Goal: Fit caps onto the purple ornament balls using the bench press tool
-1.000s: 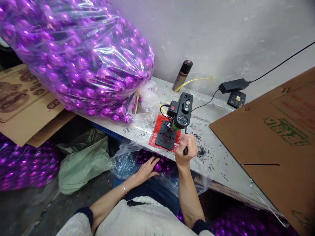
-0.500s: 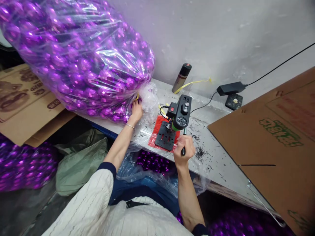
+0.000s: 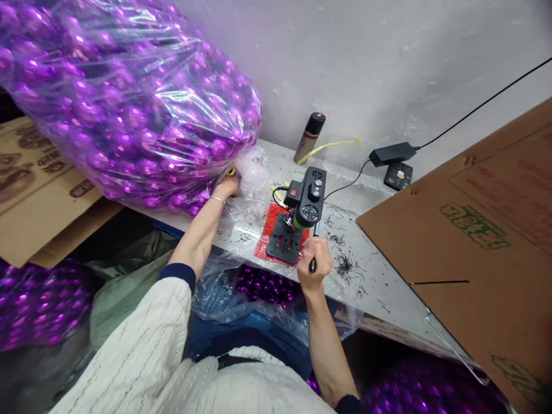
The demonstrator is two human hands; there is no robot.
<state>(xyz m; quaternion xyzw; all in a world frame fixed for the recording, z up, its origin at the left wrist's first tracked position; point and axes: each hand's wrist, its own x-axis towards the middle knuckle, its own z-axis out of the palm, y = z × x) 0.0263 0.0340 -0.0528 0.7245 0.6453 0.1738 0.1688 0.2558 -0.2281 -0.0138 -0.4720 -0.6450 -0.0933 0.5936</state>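
Note:
My right hand (image 3: 315,260) is wrapped round the black-gripped lever (image 3: 313,265) of a small bench machine (image 3: 311,198) with a red switch. Its dark slotted base plate (image 3: 283,244) rests on a red sheet (image 3: 261,244). My left hand (image 3: 228,187) reaches into the gathered mouth of a large clear plastic bag (image 3: 172,103) full of shiny purple balls. The left fingers are hidden by the bag and the balls, so I cannot see what they hold. Loose clear plastic (image 3: 252,172) bunches beside that hand, with a bit of yellow strip near it.
A spray can (image 3: 309,138) and a black power adapter (image 3: 392,153) lie toward the wall. Small black scraps (image 3: 345,263) litter the white table (image 3: 375,287). A cardboard box (image 3: 474,230) stands on the right. Below the table edge, an open plastic bag (image 3: 215,296) holds purple balls.
My left hand has pushed deeper into the bag mouth, and its fingers have gone out of sight. My right hand keeps its hold on the lever. The whole view has shifted slightly.

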